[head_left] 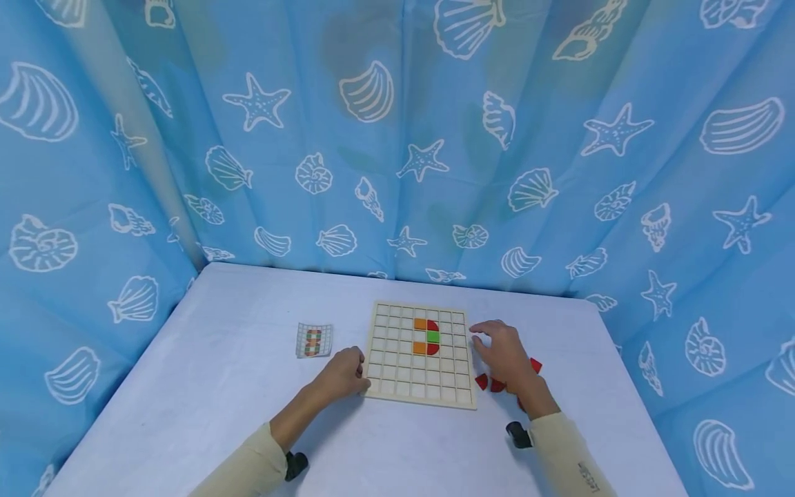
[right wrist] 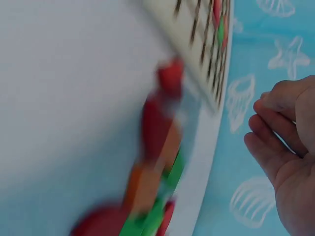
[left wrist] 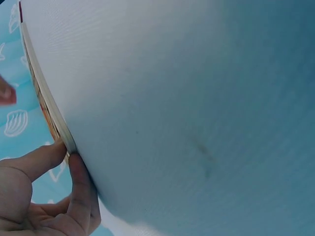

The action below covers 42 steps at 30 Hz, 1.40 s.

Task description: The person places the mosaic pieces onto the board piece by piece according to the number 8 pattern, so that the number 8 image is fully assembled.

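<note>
A pale square grid board (head_left: 422, 401) lies on the table. Several pieces stand in its cells: two orange squares (head_left: 420, 324), a green square (head_left: 433, 337) and two red rounded pieces (head_left: 433, 349). At the board's left edge my left hand (head_left: 341, 375) pinches the rim between thumb and forefinger, as the left wrist view confirms. Beyond the board's right edge hovers my right hand (head_left: 504, 352), fingers loosely bent and nothing seen between them. Loose red, orange and green pieces (right wrist: 157, 128) lie under and beside that hand, partly hidden by it in the head view.
Left of the board lies a small card (head_left: 314, 341) printed with a grid and a coloured pattern. A white cloth covers the table (head_left: 248, 331). Blue curtains (head_left: 397, 138) with white shells hang behind it and at both sides.
</note>
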Motion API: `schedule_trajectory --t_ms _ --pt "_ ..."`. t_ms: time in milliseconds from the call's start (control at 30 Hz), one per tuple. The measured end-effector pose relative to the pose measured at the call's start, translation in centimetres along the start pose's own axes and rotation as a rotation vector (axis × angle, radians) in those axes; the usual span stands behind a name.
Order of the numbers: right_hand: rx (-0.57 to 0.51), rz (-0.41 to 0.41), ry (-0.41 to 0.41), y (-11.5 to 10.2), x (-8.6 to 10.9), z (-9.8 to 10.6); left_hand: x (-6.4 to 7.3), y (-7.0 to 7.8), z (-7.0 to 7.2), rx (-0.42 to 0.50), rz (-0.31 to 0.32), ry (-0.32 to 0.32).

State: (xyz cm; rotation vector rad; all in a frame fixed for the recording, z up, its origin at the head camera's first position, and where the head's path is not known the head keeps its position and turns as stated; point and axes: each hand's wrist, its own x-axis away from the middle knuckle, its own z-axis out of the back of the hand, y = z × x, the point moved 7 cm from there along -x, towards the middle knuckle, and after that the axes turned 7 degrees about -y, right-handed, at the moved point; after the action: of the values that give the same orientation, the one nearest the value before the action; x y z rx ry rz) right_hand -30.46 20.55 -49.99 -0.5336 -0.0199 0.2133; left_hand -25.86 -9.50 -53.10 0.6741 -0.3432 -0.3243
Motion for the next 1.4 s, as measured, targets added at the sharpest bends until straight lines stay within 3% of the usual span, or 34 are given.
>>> schedule_trajectory --t_ms 267,533,1167,1400 --pt "0.041 -0.14 0.002 6.4 3.2 2.2 0.1 0.1 0.4 -0.002 0.03 -0.004" --pt "0.057 -0.226 -0.041 10.3 4.5 2.2 0.0 0.1 0.2 0.01 0.038 -0.01" --pt "0.043 -0.163 -0.017 10.7 4.6 2.7 -0.2 -0.1 0.0 0.007 0.034 -0.007" --pt "-0.01 -0.124 0.017 7.9 3.2 2.7 -0.2 -0.1 0.0 0.003 0.032 -0.008"
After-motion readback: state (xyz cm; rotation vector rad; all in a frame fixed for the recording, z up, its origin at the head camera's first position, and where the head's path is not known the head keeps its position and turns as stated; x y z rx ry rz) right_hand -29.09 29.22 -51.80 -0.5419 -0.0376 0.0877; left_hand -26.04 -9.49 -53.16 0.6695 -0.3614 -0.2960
